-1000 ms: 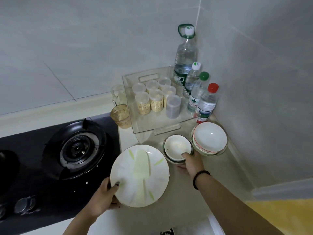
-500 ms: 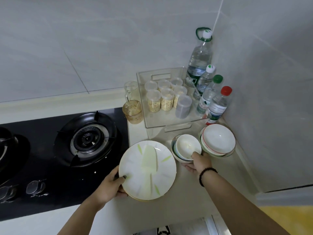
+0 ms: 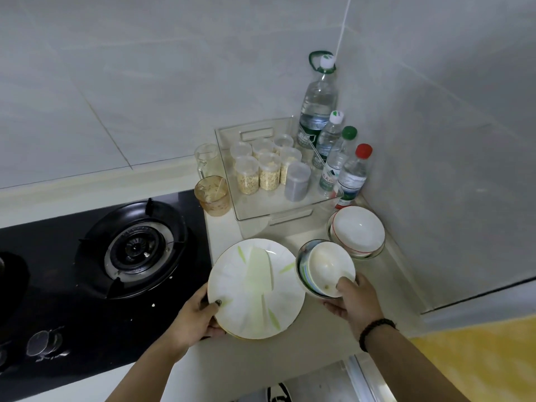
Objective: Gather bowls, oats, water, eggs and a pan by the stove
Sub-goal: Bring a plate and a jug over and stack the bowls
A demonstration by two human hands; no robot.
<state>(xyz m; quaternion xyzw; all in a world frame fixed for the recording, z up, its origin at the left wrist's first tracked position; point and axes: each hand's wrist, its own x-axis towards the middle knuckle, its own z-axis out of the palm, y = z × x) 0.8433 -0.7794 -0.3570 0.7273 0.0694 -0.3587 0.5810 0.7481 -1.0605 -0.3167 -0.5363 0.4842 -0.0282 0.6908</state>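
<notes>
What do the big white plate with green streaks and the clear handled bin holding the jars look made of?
Big white plate with green streaks: likely glazed ceramic, going by its glossy, opaque surface. Clear handled bin: likely hard transparent plastic, with see-through walls and moulded handle slots.

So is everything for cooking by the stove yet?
Partly. The oat jars sit in the clear bin, the water bottles stand in the corner, and a bowl stack rests beside them. In hand: the left hand grips a plate, and the right hand holds tilted small bowls. Left: no eggs or pan are clearly visible.
</notes>
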